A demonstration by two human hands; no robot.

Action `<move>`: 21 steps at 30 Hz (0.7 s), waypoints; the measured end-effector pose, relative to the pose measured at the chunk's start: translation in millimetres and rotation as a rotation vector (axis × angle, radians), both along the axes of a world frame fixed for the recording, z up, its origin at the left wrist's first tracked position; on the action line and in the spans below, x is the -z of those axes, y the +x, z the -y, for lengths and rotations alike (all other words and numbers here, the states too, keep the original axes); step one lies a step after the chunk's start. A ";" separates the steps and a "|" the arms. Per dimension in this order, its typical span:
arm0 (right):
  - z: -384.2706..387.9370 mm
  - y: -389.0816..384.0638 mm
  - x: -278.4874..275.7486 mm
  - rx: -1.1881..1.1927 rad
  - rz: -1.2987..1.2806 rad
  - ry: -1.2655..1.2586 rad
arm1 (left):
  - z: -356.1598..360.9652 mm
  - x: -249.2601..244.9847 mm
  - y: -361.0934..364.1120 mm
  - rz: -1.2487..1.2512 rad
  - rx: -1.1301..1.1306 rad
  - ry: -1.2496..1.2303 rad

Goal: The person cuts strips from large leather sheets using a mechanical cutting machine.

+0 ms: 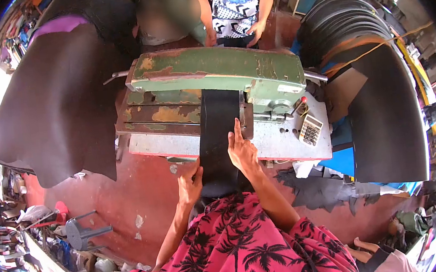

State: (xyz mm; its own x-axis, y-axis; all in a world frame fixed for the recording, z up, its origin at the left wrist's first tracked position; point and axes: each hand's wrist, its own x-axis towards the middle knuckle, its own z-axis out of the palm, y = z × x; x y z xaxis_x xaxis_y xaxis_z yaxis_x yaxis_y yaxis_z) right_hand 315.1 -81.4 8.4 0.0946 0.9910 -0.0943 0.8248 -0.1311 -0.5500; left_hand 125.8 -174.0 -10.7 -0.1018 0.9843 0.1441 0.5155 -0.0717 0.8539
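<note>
A long black strip of material (220,136) runs from under the green machine (216,67) over the table's front edge toward my lap. At the strip's left edge, below the table, my left hand (189,182) is closed on it, thumb and fingers together. My right hand (242,152) lies at the strip's right edge, near the front of the table, with its index finger stretched forward along the strip. The strip's far end is hidden under the machine.
A calculator (310,130) lies on the white tabletop (277,145) at the right. Large dark sheets (60,99) hang at the left, more (385,113) at the right. Another person (236,6) stands behind the machine. A stool (82,232) is at the lower left.
</note>
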 end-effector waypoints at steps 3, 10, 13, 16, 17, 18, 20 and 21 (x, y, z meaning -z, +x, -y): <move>1.2 -2.2 -2.4 0.007 0.010 -0.026 | 5.3 -16.1 4.0 0.030 -0.034 -0.120; 1.3 -2.4 -1.5 0.015 -0.009 -0.031 | 4.7 -16.9 5.1 -0.014 -0.039 -0.064; 1.1 -2.6 2.8 0.014 -0.020 0.029 | -3.3 -8.5 1.1 -0.053 -0.009 0.059; 0.6 -0.9 3.6 -0.021 0.022 0.010 | -6.0 -8.4 0.8 -0.076 -0.003 0.091; 1.0 -0.8 3.2 -0.024 0.024 0.010 | -6.2 -9.8 1.0 -0.091 -0.011 0.083; 0.6 -1.1 0.9 -0.021 0.040 -0.014 | -7.4 -15.8 1.5 -0.091 -0.013 0.084; -0.2 -2.0 1.0 -0.022 0.057 -0.039 | -8.6 -28.7 2.5 -0.127 -0.039 -0.095; -0.5 -2.5 2.5 -0.017 0.070 -0.016 | -10.4 -26.8 2.1 -0.126 -0.044 -0.097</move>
State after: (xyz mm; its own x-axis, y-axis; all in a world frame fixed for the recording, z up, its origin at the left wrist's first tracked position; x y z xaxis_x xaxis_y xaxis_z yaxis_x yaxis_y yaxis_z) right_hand 312.7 -80.8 5.9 0.0849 0.9910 -0.1035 0.8632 -0.1250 -0.4892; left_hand 127.9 -163.6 16.1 -0.1320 0.9893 0.0628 0.6196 0.0329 0.7842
